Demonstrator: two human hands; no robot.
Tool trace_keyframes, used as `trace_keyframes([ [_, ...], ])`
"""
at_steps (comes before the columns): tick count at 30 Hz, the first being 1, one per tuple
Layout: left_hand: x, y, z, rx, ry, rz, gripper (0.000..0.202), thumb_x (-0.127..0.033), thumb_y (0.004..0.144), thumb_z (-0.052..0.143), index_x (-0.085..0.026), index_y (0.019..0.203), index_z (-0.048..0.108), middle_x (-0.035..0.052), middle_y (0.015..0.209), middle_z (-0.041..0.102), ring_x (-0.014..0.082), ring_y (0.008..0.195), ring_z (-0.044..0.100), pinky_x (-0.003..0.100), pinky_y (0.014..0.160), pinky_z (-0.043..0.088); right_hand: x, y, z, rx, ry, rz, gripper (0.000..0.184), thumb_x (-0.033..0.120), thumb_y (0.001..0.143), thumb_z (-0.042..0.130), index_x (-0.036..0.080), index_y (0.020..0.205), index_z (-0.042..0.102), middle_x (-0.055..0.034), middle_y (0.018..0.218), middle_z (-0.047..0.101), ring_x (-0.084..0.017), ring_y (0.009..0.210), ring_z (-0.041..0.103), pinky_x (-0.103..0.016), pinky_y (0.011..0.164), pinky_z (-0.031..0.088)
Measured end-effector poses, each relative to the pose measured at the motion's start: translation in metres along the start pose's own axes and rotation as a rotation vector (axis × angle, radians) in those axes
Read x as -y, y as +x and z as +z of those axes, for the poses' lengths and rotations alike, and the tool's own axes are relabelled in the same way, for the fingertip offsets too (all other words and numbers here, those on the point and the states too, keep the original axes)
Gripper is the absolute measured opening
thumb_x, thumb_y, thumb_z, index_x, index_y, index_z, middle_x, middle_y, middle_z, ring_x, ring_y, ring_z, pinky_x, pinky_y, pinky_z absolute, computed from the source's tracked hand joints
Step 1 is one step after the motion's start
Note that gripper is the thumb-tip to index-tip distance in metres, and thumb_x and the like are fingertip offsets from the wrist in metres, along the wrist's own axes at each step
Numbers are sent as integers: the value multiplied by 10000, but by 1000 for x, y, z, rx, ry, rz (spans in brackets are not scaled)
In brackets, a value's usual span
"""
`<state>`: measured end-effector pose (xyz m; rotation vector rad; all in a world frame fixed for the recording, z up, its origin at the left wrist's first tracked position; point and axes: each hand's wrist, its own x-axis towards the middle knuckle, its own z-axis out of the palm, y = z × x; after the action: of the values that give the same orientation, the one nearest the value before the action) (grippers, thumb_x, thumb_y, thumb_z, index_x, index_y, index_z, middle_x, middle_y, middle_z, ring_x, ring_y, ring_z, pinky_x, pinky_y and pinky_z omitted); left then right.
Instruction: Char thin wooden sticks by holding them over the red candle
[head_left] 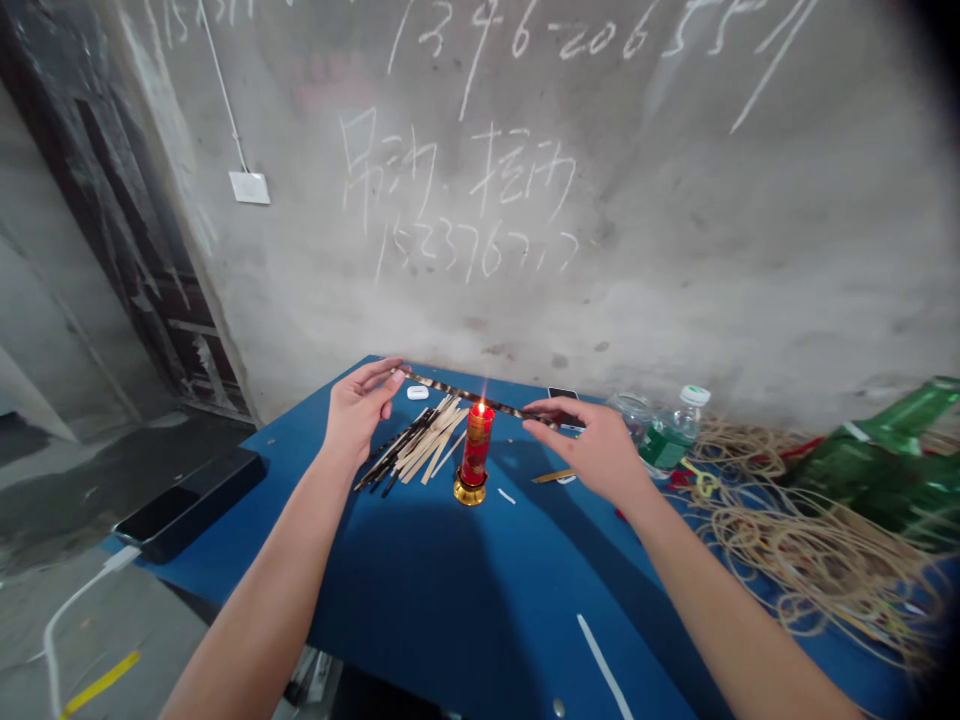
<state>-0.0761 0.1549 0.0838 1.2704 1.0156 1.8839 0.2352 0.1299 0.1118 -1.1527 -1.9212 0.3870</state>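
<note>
A glossy candle point(478, 450) and its shiny metallic-looking base point(470, 492) contrasted with matt wooden strips point(430, 443) and a rough wall point(300, 310).

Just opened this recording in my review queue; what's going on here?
A person's left hand and right hand hold a thin, dark-banded strip between them, by the flame of a red candle. Whether strip and flame touch is unclear. The candle stands on a blue table, with a loose pile of pale and dark sticks left of it.
</note>
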Motion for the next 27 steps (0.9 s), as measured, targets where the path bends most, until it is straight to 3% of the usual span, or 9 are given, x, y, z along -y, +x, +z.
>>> trace_keyframes([
  [21,-1,6,-9,-64,-32,-12,494,-426,677,906,-175,1089,802,138,1076,780,12,452,410,195,401,299,0,-2,0,-34,-15,-10,229,436,872,690,289,1006,803,-28,899,771,-225,831,699,-368,781,533],
  [27,-4,0,-3,-31,7,46,461,-429,721,878,-185,1106,809,128,1040,782,24,449,408,215,414,316,-3,1,-14,-96,-36,0,260,464,862,700,267,991,811,-39,854,765,-222,784,676,-366,759,523],
])
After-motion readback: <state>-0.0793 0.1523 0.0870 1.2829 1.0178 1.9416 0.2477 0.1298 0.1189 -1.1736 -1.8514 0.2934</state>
